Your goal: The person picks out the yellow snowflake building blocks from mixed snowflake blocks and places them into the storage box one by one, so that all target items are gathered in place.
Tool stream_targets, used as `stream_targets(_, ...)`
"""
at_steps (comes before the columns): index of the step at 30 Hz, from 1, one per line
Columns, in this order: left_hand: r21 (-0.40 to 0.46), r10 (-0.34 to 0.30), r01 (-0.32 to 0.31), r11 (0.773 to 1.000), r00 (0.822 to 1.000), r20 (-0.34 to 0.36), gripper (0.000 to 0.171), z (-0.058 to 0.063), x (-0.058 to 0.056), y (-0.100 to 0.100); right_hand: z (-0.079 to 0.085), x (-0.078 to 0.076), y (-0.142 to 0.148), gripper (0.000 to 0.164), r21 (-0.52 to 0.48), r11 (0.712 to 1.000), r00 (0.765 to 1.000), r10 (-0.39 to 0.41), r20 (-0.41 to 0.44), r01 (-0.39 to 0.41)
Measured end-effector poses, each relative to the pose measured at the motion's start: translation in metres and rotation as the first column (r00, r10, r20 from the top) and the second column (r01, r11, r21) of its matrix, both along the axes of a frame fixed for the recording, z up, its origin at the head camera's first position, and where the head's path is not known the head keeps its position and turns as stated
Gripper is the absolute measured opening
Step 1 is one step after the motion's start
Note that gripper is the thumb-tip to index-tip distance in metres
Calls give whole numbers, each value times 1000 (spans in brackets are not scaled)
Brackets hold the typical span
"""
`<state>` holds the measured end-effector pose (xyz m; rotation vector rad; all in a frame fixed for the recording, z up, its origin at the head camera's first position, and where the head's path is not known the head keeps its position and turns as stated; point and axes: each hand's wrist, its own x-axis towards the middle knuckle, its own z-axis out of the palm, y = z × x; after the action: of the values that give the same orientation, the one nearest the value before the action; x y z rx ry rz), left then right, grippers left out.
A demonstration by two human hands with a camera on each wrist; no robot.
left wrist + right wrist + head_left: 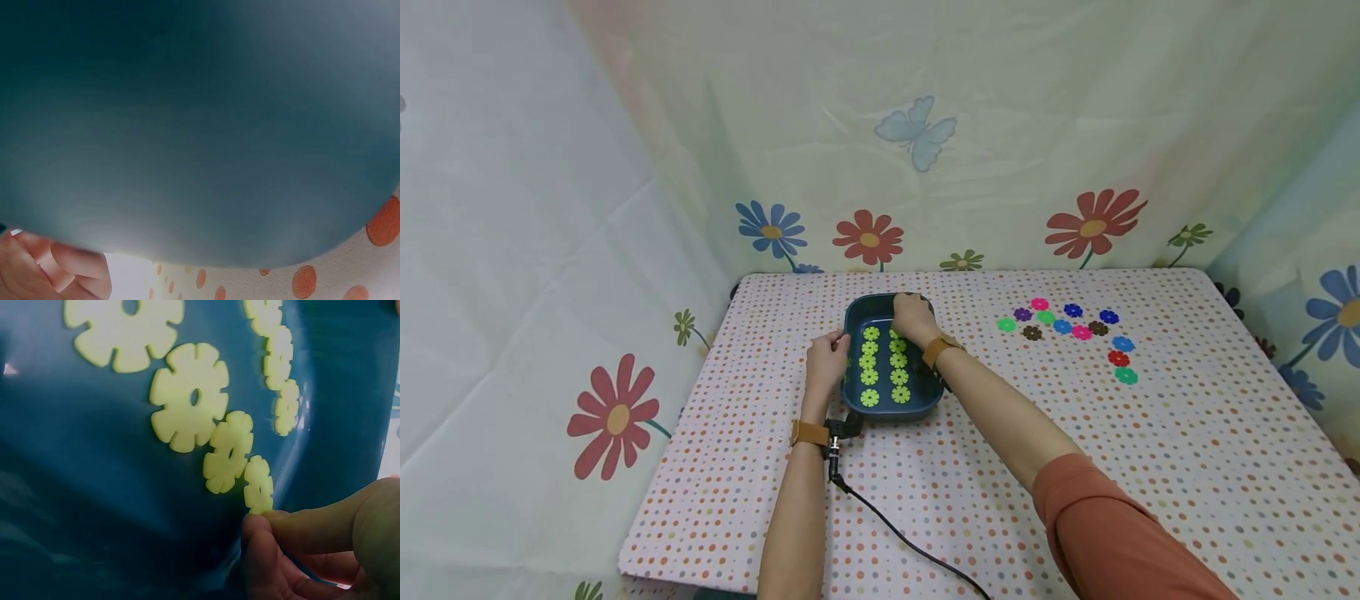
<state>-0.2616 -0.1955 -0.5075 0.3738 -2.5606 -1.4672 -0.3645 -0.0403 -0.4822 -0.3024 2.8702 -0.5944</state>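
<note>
A dark blue basin (880, 408) with rounded corners stands on the dotted table. Inside lie two rows of yellow-green notched flower-shaped discs (868, 377). My left hand (826, 365) grips the basin's left rim; its curled fingers (78, 265) show under the blue wall in the left wrist view. My right hand (913, 318) reaches inside at the far right corner. Its thumb and index finger pinch the lower edge of a yellow-green disc (258, 482), the last in the right row. The fingertips hide part of that disc.
Several loose flower-shaped discs (1081, 332) in pink, blue, brown, green, purple and red lie on the table to the right. A black cable (895, 529) runs from the left wrist toward the table's front. A floral curtain (1000, 167) hangs behind the table.
</note>
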Motion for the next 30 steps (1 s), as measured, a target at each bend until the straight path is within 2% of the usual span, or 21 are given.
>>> stream_targets(10,-10,-7,7,1000,1000,9,40,-1,0,5,-12,-2,4,11,19,1000,1000,8,-20,-8)
stream_targets(21,-34,-10,11,999,1000,27,41,-3,-5,4,-2,3,8,10,33,999,999,40,-27,-40)
stream_targets(26,-28,-9,10,1000,999,34,43,-4,-1,-3,4,8,8,6,-21,998,998,60,-31,-61)
stream_targets(30,-47,-18,19,999,999,28,43,-5,3,-7,8,12,15,25,-126,990,997,64,-54,-70)
